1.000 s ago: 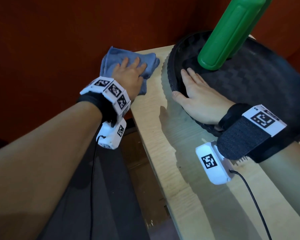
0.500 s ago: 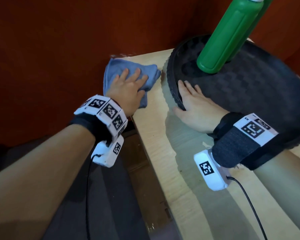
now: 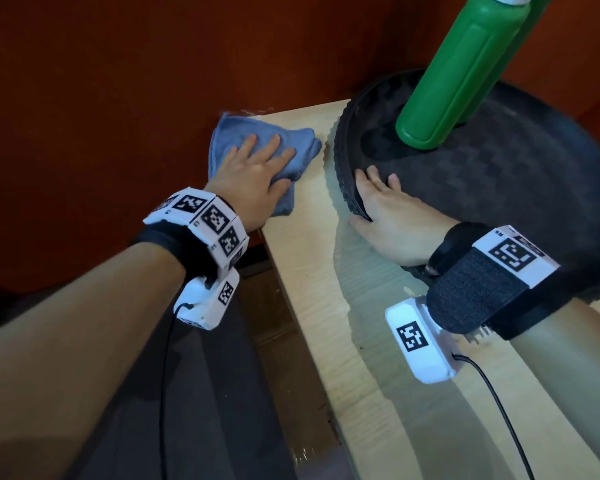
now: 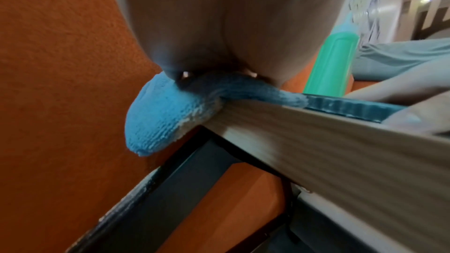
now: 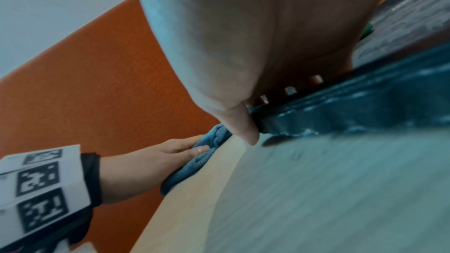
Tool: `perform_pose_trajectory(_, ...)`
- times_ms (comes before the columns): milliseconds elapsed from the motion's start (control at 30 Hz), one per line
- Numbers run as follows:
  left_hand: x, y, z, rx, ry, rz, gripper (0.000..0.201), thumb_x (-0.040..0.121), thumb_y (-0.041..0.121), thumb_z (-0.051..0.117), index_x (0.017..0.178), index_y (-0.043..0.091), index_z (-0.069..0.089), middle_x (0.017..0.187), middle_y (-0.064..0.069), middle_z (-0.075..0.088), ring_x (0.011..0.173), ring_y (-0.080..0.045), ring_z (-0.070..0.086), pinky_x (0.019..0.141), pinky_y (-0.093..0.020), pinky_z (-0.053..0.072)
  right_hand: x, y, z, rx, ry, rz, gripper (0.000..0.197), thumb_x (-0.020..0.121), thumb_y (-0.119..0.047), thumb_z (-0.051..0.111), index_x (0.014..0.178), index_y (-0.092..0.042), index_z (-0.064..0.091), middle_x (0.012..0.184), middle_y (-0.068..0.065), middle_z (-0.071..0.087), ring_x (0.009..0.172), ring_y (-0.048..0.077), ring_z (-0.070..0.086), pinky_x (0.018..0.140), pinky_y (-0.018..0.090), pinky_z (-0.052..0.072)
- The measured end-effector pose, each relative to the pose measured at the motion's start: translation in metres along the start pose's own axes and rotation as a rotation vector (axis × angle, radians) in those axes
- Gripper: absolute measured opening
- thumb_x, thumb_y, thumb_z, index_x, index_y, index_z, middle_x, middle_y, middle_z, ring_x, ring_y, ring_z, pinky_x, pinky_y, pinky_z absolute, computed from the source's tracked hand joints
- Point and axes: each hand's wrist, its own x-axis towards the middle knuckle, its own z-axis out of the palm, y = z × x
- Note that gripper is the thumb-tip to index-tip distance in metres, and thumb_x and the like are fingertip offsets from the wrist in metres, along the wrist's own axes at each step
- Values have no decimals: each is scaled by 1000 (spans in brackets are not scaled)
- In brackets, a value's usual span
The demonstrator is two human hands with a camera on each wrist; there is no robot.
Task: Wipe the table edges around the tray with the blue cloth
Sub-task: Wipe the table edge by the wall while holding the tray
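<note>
The blue cloth lies bunched on the far left corner of the light wooden table, one end hanging over the side edge. My left hand presses flat on it with fingers spread. A round black tray sits just to the right. My right hand holds the tray's near-left rim, fingers lying inside and thumb outside against the rim. In the right wrist view the left hand and the cloth show at the table's edge.
A tall green bottle stands in the tray's far part, another green one behind it. An orange-red wall runs close along the table's left and far sides. A dark metal frame sits under the tabletop. Wrist-camera cables trail over the near table.
The left hand and cloth have shifted slightly toward the tray at the corner. The right hand has slid a little back along the rim toward me. The head view moved.
</note>
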Motion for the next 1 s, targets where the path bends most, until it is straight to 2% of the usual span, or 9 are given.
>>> perform_pose_trajectory(200, 23, -6, -8, 19, -28, -32, 55, 100, 38, 30, 151, 26, 11, 161, -1, 5, 147, -30, 1, 117, -45, 5, 1, 0, -2, 9, -9, 3, 64, 101, -28, 34, 151, -11, -3, 160, 9, -9, 147, 36, -6, 116, 48, 11)
perform_pose_trajectory(400, 8, 0, 4, 23, 1, -31, 55, 100, 36, 29, 151, 25, 11, 161, -1, 4, 147, -30, -2, 117, -45, 2, 0, 0, -3, 13, -23, -3, 65, 101, -30, 34, 151, -12, -4, 160, 9, -10, 147, 36, -6, 117, 47, 11)
perform_pose_trajectory(500, 22, -8, -3, 46, -21, -10, 56, 100, 38, 30, 151, 25, 10, 161, -2, 4, 147, -30, 1, 117, -45, 7, 0, 1, -3, 15, -23, -1, 64, 101, -30, 33, 151, -13, -4, 160, 8, -10, 147, 35, -6, 117, 47, 10)
perform_pose_trajectory(633, 29, -8, -9, 29, -26, -31, 52, 101, 30, 30, 150, 24, 14, 160, -3, 6, 147, -31, 3, 117, -44, 8, -1, 2, -3, 18, -23, -5, 65, 101, -31, 33, 151, -13, -4, 160, 8, -10, 147, 34, -7, 118, 46, 10)
perform_pose_trajectory(767, 9, 3, 4, -86, 94, -113, 50, 101, 18, 31, 149, 17, 20, 160, -6, 10, 147, -33, 2, 117, -44, 6, -3, 3, -4, 27, -34, -16, 64, 102, -31, 33, 151, -13, -5, 160, 8, -11, 147, 34, -8, 119, 46, 9)
perform_pose_trajectory(833, -6, 11, 9, -195, 121, -186, 51, 100, 11, 34, 149, 13, 20, 160, -7, 5, 147, -34, -5, 117, -46, 12, -5, 4, -4, 36, -41, -23, 64, 102, -30, 32, 151, -13, -5, 160, 8, -11, 147, 34, -8, 119, 46, 8)
perform_pose_trajectory(900, -22, 22, 16, -239, 88, -245, 57, 97, 5, 39, 149, 13, 18, 160, -7, -2, 145, -36, -11, 115, -49, 22, -6, 5, -5, 43, -45, -21, 64, 102, -30, 32, 151, -13, -5, 160, 8, -12, 147, 34, -9, 119, 46, 8)
perform_pose_trajectory(1000, -28, 27, 21, -130, 53, -252, 60, 94, 4, 43, 147, 12, 18, 158, -11, -1, 143, -43, -8, 113, -47, 25, -7, 3, -6, 50, -54, -18, 65, 102, -30, 33, 151, -13, -6, 160, 8, -12, 147, 33, -10, 120, 45, 7)
